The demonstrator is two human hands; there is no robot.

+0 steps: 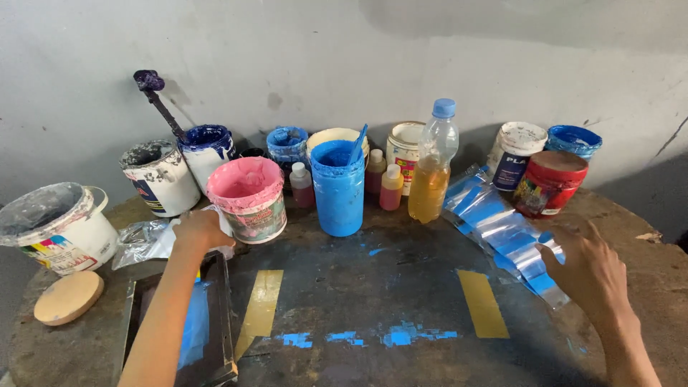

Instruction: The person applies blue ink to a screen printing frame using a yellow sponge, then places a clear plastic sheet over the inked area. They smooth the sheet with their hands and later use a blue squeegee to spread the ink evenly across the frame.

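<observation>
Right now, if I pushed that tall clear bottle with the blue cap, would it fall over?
Probably. The bottle is tall and narrow, so a push near the cap could tip it. The yellow liquid fills only its lower half, which may steady it slightly. Its thin clear plastic likely feels light and squashy, and on its side it would roll.

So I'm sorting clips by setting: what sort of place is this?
Probably a small screen-printing workshop: open ink tubs along a bare wall, a framed printing screen under the left hand, and yellow tape marks on a stained round table.
</observation>
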